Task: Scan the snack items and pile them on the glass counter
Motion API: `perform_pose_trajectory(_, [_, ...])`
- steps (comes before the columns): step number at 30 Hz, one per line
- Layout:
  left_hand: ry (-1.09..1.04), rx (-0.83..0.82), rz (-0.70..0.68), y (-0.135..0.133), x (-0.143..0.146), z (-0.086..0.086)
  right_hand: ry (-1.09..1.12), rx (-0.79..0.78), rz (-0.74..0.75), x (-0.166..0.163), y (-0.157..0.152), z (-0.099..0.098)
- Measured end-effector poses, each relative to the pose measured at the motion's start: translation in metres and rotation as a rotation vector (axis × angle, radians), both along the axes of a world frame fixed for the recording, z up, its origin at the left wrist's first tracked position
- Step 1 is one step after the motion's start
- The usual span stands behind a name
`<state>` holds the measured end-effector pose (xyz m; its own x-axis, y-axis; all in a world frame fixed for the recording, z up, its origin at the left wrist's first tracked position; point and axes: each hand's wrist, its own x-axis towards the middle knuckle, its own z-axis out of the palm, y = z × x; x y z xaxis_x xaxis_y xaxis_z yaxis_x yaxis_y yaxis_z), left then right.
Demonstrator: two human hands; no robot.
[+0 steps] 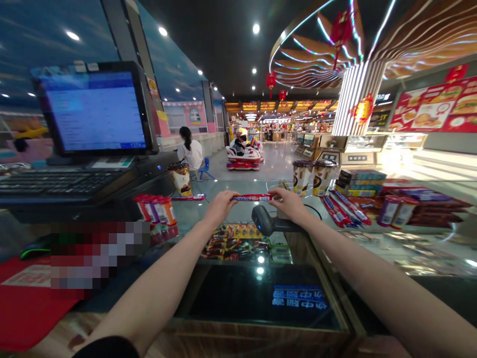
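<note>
A red roll of Mentos (250, 198) is held level over the glass counter (231, 211), one hand at each end. My left hand (219, 205) pinches its left end. My right hand (288, 204) grips the right end. Just below my right hand a black barcode scanner (266, 222) rests on the counter edge. Another red roll (188, 198) lies flat on the glass further left.
A till screen (95, 110) and keyboard (55, 184) stand at the left, small candy tubes (158, 211) beside them. Snack cups (311, 176) and stacked sweets (359, 181) fill the right of the counter. Behind it, a seated person (190, 151) and a kiddie ride (244, 156).
</note>
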<state>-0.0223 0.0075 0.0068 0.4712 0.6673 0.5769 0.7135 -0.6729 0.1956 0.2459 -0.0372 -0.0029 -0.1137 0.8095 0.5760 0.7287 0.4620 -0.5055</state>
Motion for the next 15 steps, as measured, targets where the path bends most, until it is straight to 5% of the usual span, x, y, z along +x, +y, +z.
perform_pose_trajectory(15, [-0.063, 0.027, -0.034, 0.001, 0.014, 0.008, -0.038, 0.112, 0.017, 0.010, -0.019, 0.008])
